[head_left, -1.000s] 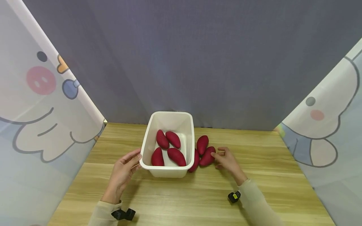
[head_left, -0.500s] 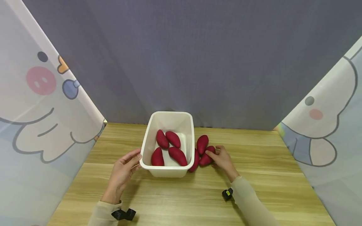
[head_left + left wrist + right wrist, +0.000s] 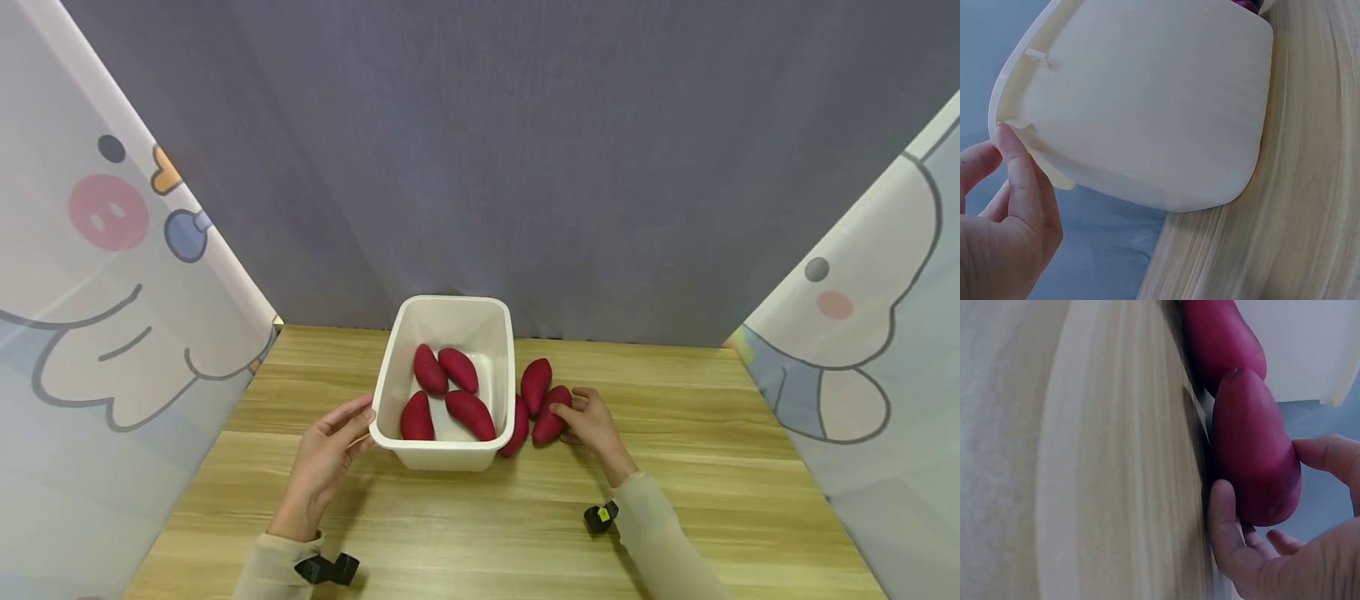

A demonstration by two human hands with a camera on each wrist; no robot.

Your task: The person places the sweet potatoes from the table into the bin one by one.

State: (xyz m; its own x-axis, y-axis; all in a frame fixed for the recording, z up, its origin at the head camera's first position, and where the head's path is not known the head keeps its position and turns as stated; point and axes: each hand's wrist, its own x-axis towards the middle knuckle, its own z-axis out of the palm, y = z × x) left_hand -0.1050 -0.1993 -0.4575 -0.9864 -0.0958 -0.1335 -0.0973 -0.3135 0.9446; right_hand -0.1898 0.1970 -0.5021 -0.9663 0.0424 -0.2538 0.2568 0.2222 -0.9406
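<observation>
A white plastic bin (image 3: 457,457) stands on the table with several dark red sweet potatoes (image 3: 469,414) lying inside. My left hand (image 3: 322,458) pinches the bin's rim at its near left corner; the left wrist view has thumb and fingers at the lip (image 3: 996,115). To the right of the bin lie three more sweet potatoes, close together. My right hand (image 3: 596,429) holds the rightmost sweet potato (image 3: 550,417) between thumb and fingers. In the right wrist view that sweet potato (image 3: 1254,450) overlaps another sweet potato (image 3: 1222,344) beyond it.
The wooden table (image 3: 465,533) backs onto a grey curtain (image 3: 480,167). Cartoon-printed panels (image 3: 90,333) close in both sides. One sweet potato (image 3: 517,429) sits right against the bin's right wall, and another sweet potato (image 3: 536,383) lies just behind.
My right hand has moved left onto the rightmost sweet potato and grips it; that sweet potato has turned slightly and shifted a little right. The left hand and bin stay put.
</observation>
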